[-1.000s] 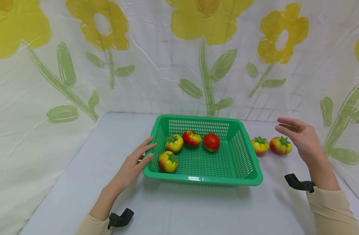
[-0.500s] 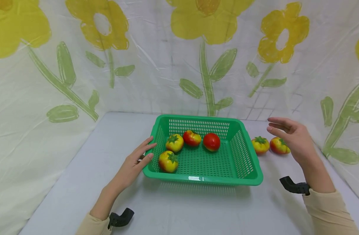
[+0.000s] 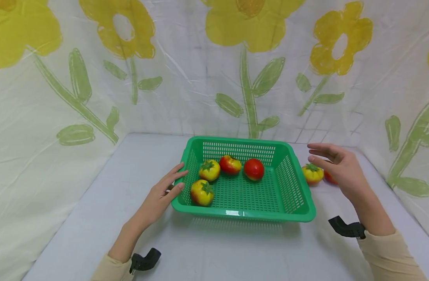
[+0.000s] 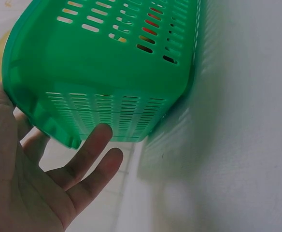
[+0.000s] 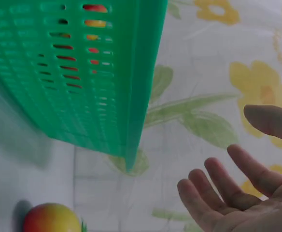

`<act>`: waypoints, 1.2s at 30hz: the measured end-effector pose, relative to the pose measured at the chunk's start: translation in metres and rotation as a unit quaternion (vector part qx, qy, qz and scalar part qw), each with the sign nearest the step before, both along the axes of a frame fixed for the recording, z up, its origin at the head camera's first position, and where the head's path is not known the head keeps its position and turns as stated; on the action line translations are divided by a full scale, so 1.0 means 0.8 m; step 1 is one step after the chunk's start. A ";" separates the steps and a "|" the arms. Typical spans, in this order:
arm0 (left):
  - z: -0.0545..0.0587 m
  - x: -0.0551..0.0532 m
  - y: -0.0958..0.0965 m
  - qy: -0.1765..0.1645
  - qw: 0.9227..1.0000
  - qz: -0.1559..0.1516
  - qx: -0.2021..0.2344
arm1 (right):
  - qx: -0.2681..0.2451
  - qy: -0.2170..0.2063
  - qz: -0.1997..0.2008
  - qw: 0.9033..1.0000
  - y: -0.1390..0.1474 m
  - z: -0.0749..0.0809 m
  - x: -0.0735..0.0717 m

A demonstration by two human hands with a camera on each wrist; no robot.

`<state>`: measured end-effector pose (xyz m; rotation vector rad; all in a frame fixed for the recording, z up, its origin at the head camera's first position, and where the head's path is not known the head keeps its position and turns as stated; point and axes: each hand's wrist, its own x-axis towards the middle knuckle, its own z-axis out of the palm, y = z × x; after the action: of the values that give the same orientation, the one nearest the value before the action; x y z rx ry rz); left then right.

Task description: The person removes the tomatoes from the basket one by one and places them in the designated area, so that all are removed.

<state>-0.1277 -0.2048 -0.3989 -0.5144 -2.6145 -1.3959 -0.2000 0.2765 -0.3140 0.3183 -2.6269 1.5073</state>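
1. Head view: a pale sheet (image 3: 186, 78) rises behind the far edge and also closes in the left and right sides; it is creased, with yellow flowers, green stems and leaves.
2. Plain and whitish, the tabletop (image 3: 235, 249) runs from the near edge of view back to the sheet, with soft shadows under the basket and by the right arm.
3. A green basket (image 3: 244, 214) with slotted walls stands toward the far part of the tabletop, near the middle.
4. Beige sleeves (image 3: 391, 255) enter from the near left and near right.
5. The left hand (image 3: 159, 199) lies at the basket's left rim, its fingers (image 4: 101, 175) spread and mostly straight, not wrapped round anything.
6. The right hand (image 3: 340, 171) is raised over the right side, its fingers (image 5: 223, 181) extended in a loose curve, thumb apart, with nothing held.
7. Inside the basket sit four fruits (image 3: 202, 192), three toward the left and a red one near the middle. Two loose fruits (image 3: 312, 174) lie on the tabletop to the right, the farther-right one partly hidden by the right hand.
8. Black wrist devices (image 3: 145, 260) jut from both wrists.
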 end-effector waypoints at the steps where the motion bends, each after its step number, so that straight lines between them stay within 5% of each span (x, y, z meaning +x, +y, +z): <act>1: 0.000 0.000 0.000 0.000 1.000 0.000 0.000 | -0.006 0.003 0.006 1.000 -0.003 0.000 0.002; 15: 0.003 0.000 0.002 -0.007 1.000 -0.001 0.013 | -0.087 0.013 0.079 0.993 -0.049 0.018 0.045; 24: 0.001 -0.001 0.000 -0.006 1.000 -0.002 0.002 | -0.103 0.012 0.082 0.991 -0.084 0.003 0.053; 36: 0.002 -0.001 0.000 -0.007 1.000 0.001 0.007 | -0.140 -0.082 0.101 0.982 -0.151 -0.015 0.073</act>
<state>-0.1281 -0.2052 -0.3972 -0.5013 -2.6135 -1.4202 -0.1413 0.1558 -0.3256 0.4652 -2.5134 2.0222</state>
